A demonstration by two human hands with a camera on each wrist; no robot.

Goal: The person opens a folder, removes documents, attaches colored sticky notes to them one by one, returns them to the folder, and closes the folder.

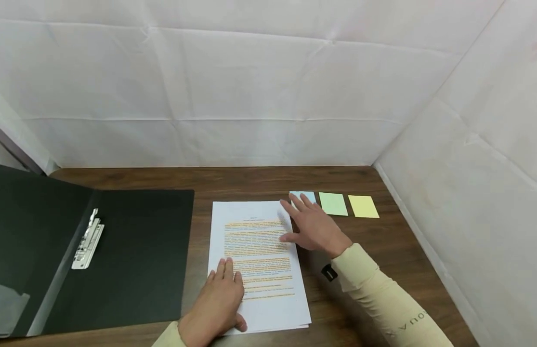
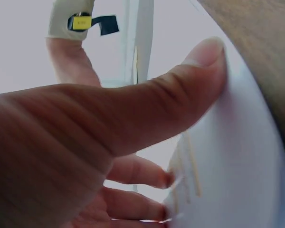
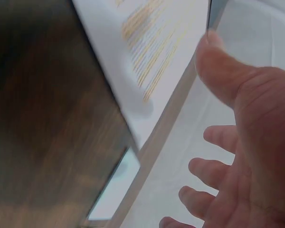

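Note:
A stack of printed paper (image 1: 272, 311) lies in front of me, its top sheet marked with orange highlighted lines. My left hand (image 1: 218, 296) rests on the lower left part of the sheet with its fingers extended. In the left wrist view, the thumb (image 2: 180, 90) lies along the white paper near its edge. My right hand (image 1: 316, 226) is over the top right edge of the stack, fingers spread and nothing in its grasp. Its fingertips overlap a blue sticky note (image 1: 309, 196) in the head view. The right wrist view shows its thumb (image 3: 221, 66) held apart from the fingers.
An open black binder (image 1: 142, 255) with a metal clip (image 1: 88, 243) lies to the left. Green (image 1: 333, 204) and yellow (image 1: 363, 206) sticky notes sit right of the blue one. White sheeting (image 1: 242, 96) hangs behind and to the right of the wooden table (image 1: 359, 180).

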